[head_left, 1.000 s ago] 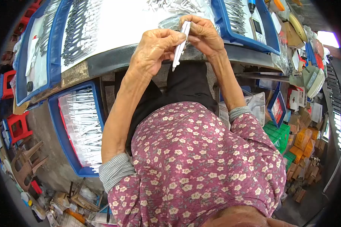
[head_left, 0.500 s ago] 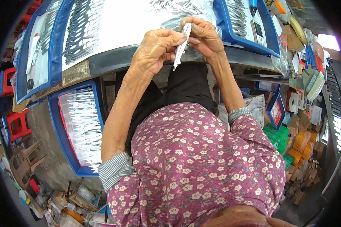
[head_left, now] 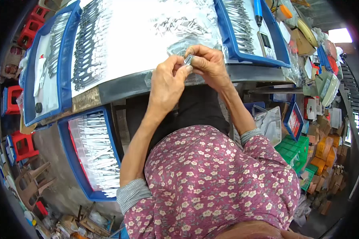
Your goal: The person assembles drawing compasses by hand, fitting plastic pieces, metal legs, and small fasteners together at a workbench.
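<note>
My left hand (head_left: 167, 81) and my right hand (head_left: 211, 65) meet above the front edge of the workbench. Their fingertips pinch a small grey-white piece (head_left: 188, 59), mostly covered by the fingers; I cannot tell whether it is the white pen-like piece seen earlier, now end-on. Just beyond the fingers lies a clear plastic bag (head_left: 181, 47). Farther back, a heap of small white and grey parts (head_left: 183, 27) is spread on the white sheet (head_left: 127, 44).
Dark and white slim parts (head_left: 89, 47) lie in rows on the left. Blue trays (head_left: 60, 75) flank the sheet; the right one (head_left: 247, 57) holds grey parts and a blue-handled screwdriver (head_left: 258, 11). A lower blue tray (head_left: 85, 185) holds white pen-like pieces (head_left: 97, 151). Red stools (head_left: 23, 145) stand left.
The white pen-like piece no longer shows lengthwise; only a small grey-white piece shows between the fingertips. My left hand has turned more upright, and the whole view has shifted slightly.
</note>
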### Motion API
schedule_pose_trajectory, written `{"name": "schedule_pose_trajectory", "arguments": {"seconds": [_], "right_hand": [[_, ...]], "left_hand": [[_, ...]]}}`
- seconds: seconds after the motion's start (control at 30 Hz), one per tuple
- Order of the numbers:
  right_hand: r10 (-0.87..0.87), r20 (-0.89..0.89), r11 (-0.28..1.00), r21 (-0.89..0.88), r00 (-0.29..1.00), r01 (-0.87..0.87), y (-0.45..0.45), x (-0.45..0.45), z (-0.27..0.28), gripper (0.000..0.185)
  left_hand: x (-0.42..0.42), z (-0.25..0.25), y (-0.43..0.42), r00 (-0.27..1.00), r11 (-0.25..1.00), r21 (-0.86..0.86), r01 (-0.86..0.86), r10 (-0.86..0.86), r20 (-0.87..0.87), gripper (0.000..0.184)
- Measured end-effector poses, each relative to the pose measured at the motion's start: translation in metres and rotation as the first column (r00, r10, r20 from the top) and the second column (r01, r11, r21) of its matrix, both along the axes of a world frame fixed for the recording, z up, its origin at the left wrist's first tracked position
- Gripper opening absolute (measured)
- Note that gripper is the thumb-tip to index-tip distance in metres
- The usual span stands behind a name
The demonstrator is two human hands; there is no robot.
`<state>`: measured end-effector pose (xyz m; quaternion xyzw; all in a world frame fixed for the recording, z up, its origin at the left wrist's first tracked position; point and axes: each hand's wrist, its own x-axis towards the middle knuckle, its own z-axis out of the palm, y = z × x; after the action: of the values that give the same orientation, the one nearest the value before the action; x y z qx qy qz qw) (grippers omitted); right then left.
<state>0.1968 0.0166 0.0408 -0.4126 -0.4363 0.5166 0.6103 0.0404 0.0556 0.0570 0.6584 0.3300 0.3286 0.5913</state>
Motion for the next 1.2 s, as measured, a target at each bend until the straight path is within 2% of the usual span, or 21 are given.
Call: {"name": "schedule_pose_trajectory", "arguments": {"seconds": [0.03,0.17,0.3,0.4,0.43,0.5,0.6,0.7,0.73,0.87,0.97,1.0,1.13,1.2], "right_hand": [[-0.037,0.000,0.999,-0.003,0.999,0.037,-0.001,-0.004,0.000,0.017],[-0.089,-0.012,0.996,0.018,0.996,0.090,-0.002,-0.014,0.000,0.016],[-0.010,0.031,0.999,-0.034,0.999,0.011,0.002,-0.006,0.002,0.016],[0.080,0.320,0.993,-0.103,0.944,-0.050,0.016,0.013,0.019,0.017],[-0.028,0.487,0.999,-0.025,0.873,0.045,0.025,0.017,0.020,0.016],[-0.250,0.742,0.968,0.178,0.622,0.177,0.051,0.027,0.020,0.016],[-0.468,0.869,0.884,0.456,0.162,0.103,0.087,0.043,-0.006,0.019],[-0.350,0.930,0.926,0.361,-0.111,0.106,0.103,0.047,-0.021,0.022],[-0.329,0.934,0.930,0.346,-0.143,0.122,0.106,0.046,-0.022,0.026],[-0.173,0.977,0.969,0.192,-0.125,0.155,0.112,0.047,-0.016,0.029],[-0.284,0.954,0.951,0.293,-0.097,0.099,0.107,0.045,-0.016,0.029],[-0.173,0.975,0.969,0.194,-0.136,0.153,0.105,0.044,-0.013,0.030],[-0.435,0.890,0.899,0.439,-0.137,-0.002,0.090,0.038,-0.005,0.025],[-0.406,0.912,0.910,0.409,-0.060,0.060,0.083,0.037,-0.004,0.024]], "left_hand": [[0.003,-0.001,-0.005,0.997,0.993,0.092,-0.071,0.073,-0.021,0.015],[0.009,-0.001,-0.015,0.967,0.948,0.191,-0.254,0.249,0.051,0.014],[0.008,-0.010,-0.011,0.965,0.884,0.397,-0.247,0.262,0.018,0.010],[0.004,-0.017,-0.005,0.964,0.834,0.505,-0.224,0.264,-0.008,0.009],[0.003,-0.018,-0.004,0.965,0.819,0.533,-0.212,0.263,-0.020,0.009],[0.000,-0.017,-0.003,0.964,0.795,0.579,-0.181,0.259,-0.055,0.010],[-0.006,-0.014,-0.004,0.960,0.769,0.631,-0.100,0.241,-0.142,0.013],[-0.011,-0.012,-0.006,0.948,0.715,0.699,-0.003,0.225,-0.226,0.014],[-0.012,-0.013,-0.005,0.945,0.682,0.731,0.022,0.225,-0.239,0.013],[-0.014,-0.010,-0.004,0.928,0.562,0.812,0.160,0.195,-0.318,0.013],[-0.013,-0.009,-0.003,0.919,0.489,0.841,0.232,0.174,-0.355,0.013],[-0.013,-0.009,-0.003,0.912,0.443,0.856,0.267,0.172,-0.373,0.011],[-0.011,-0.015,-0.007,0.877,0.424,0.835,0.350,0.166,-0.452,0.011],[-0.010,-0.015,-0.008,0.851,0.390,0.823,0.413,0.156,-0.501,0.009]]}}
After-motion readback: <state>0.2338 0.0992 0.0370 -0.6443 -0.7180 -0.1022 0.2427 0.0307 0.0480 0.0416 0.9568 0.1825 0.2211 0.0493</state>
